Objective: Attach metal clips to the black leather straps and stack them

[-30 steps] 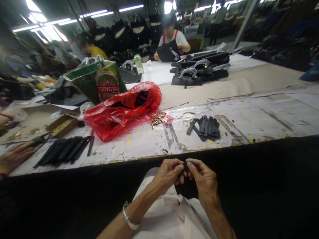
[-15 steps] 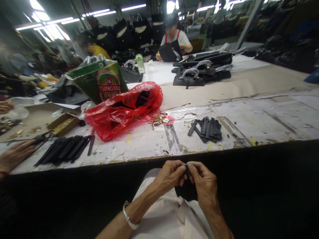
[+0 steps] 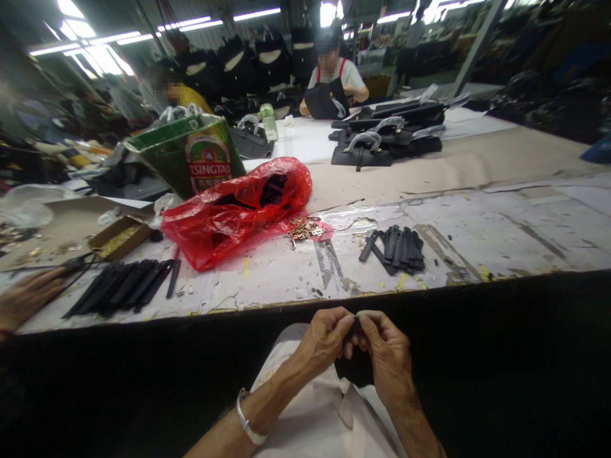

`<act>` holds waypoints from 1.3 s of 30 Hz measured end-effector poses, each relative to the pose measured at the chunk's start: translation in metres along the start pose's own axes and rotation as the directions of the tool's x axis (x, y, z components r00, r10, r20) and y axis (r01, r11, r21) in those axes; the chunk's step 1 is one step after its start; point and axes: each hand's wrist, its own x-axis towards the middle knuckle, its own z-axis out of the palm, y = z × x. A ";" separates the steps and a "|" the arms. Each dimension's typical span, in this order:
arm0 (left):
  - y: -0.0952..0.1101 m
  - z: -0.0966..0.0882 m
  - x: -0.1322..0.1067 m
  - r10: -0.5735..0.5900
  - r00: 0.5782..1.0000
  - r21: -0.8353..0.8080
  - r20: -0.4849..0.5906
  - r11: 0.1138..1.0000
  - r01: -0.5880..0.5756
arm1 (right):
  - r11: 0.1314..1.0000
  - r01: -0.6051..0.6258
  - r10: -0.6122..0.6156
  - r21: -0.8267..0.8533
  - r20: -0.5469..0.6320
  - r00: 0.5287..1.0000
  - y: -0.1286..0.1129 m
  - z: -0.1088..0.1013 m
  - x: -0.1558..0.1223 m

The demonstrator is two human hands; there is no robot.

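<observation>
Since the tiny black piece (image 3: pixel 354 329) needs fingertip control, left hand (image 3: pixel 324 342) and right hand (image 3: pixel 389 353) clamp it together just off the bench (image 3: pixel 496 238) near edge, black strips (image 3: pixel 400 249) within reach.

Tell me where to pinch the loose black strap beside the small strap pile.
Pinch the loose black strap at its near end, coming from the near table edge. It lies slanted, and that end stands clear of the pile; its narrow, flat shape lets fingers close across it.
</observation>
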 end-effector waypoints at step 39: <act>-0.008 0.000 0.003 -0.164 0.986 -0.266 -0.014 0.951 0.155 | 0.967 0.004 -0.003 -0.255 0.005 1.000 0.018 -0.009 0.000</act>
